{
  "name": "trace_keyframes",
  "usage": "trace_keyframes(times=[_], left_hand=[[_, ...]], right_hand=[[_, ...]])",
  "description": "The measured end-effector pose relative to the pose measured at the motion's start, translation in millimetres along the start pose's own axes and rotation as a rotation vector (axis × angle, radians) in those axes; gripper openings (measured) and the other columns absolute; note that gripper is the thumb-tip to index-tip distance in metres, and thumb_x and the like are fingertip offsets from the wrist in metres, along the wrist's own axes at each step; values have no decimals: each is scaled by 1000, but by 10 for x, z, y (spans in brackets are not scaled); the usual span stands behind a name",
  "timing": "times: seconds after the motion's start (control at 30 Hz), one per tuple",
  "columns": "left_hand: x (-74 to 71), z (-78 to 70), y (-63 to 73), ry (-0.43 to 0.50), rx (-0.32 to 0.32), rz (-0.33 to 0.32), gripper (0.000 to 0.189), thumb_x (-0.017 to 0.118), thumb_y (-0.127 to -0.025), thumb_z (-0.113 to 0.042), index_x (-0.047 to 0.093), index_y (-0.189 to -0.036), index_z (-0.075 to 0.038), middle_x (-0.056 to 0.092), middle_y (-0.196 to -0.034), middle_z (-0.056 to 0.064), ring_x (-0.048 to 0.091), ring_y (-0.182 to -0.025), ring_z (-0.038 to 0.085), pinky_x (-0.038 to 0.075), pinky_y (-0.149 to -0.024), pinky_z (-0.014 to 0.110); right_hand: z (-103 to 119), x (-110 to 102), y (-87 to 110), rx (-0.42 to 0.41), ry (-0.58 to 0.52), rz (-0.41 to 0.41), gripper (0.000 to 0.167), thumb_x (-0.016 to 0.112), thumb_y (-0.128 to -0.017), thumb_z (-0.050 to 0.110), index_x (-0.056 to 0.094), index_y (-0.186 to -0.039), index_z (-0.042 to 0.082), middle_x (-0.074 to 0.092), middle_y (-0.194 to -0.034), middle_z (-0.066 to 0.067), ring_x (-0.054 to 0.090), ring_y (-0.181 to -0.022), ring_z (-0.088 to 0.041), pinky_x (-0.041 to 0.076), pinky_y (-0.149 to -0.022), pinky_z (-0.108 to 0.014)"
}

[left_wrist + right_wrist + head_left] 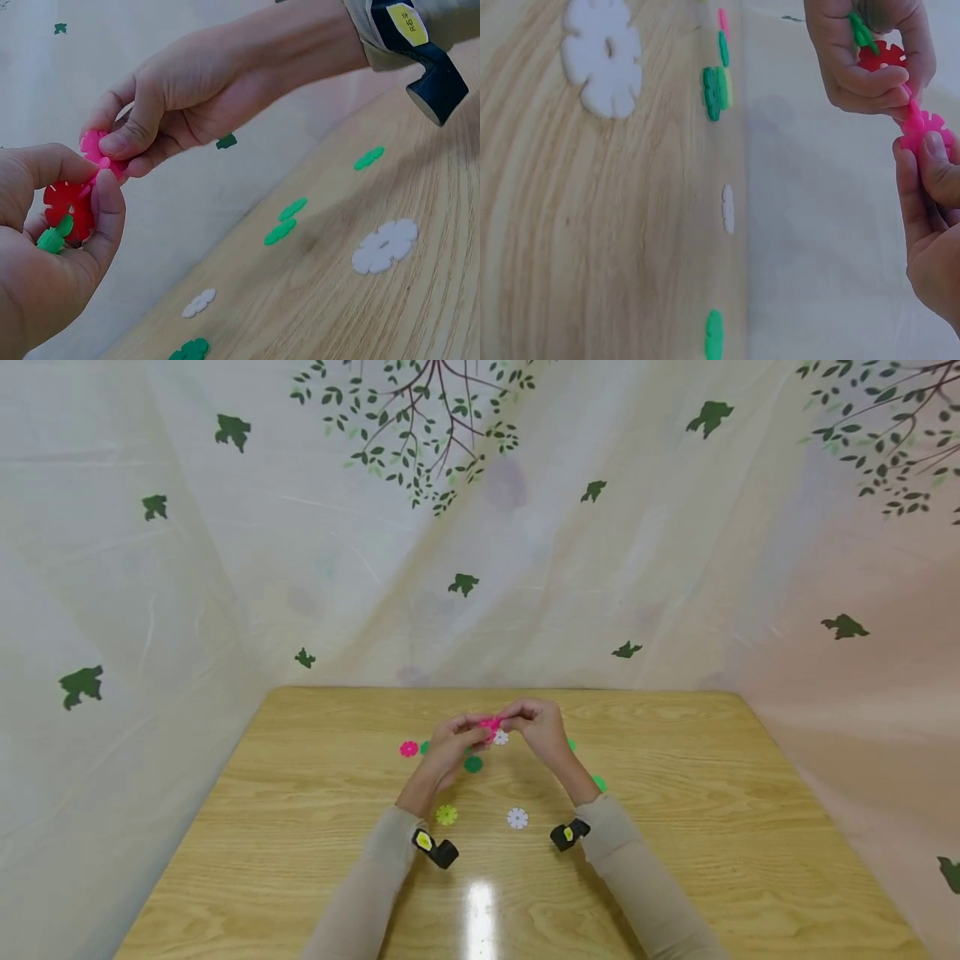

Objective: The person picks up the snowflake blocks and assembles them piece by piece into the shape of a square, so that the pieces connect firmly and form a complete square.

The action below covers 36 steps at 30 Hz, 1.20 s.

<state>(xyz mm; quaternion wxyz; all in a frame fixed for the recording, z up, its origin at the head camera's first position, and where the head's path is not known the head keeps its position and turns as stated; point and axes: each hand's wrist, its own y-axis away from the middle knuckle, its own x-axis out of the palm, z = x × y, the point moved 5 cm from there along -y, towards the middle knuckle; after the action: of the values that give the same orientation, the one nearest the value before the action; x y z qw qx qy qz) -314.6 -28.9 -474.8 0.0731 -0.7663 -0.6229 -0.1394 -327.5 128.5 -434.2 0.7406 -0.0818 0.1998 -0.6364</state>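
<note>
Both hands are raised over the far half of the table and meet at a cluster of notched plastic snowflake discs. My right hand point(542, 731) pinches a pink snowflake disc point(93, 144) between thumb and fingers. Just beside it, my left hand point(450, 747) grips the rest of the cluster, its thumb and fingertips at the pink part. In the left wrist view a red disc point(60, 196) and a green disc point(52, 238) show inside the left hand, set at angles to each other. Fingers hide much of where the discs meet.
Loose discs lie flat on the wooden table point(300, 860): a pink disc point(408, 749) at the left, a dark green disc point(473, 764), a yellow disc point(447, 815), a white disc point(517, 818) nearer, and a light green disc point(599, 783) by the right forearm. A patterned curtain point(525, 635) hangs behind.
</note>
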Motion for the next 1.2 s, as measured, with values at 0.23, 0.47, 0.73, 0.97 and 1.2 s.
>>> trace_keyframes(times=[0.23,0.47,0.73,0.97,1.2], left_hand=[[45,2,-2,9,-8,20,29,57,-99,4,58,-127,11,66,-105,2,64,-86,9,58,-78,19],[13,-22,30,-27,-13,48,32,58,-102,-3,56,-132,8,66,-108,-2,64,-91,10,58,-81,21],[-104,-44,60,-57,-52,34,35,59,-102,-10,59,-134,3,64,-109,-1,63,-93,10,57,-87,30],[-236,16,56,-44,-68,-2,36,60,-102,-10,58,-135,5,65,-104,-2,64,-89,10,59,-94,37],[-370,52,52,-52,-82,-41,42,59,-102,-11,53,-140,6,61,-111,0,61,-95,10,50,-109,52]], right_hand=[[4,-39,23,-47,-43,27,4,71,-86,-13,74,-86,-10,72,-89,-32,69,-71,-4,60,-68,-20],[-35,-51,21,-8,-47,107,8,72,-89,-7,73,-94,-13,72,-95,-33,72,-77,-12,61,-72,-22],[-9,-20,-7,26,63,205,17,73,-91,-1,74,-106,-8,74,-105,-26,72,-87,-12,58,-75,-19],[-16,-8,-4,36,147,304,32,74,-91,0,67,-121,-7,74,-109,-24,73,-96,-28,58,-77,-20],[-67,18,71,38,225,472,36,76,-89,1,65,-122,-8,76,-100,-20,75,-88,-21,60,-77,-25]])
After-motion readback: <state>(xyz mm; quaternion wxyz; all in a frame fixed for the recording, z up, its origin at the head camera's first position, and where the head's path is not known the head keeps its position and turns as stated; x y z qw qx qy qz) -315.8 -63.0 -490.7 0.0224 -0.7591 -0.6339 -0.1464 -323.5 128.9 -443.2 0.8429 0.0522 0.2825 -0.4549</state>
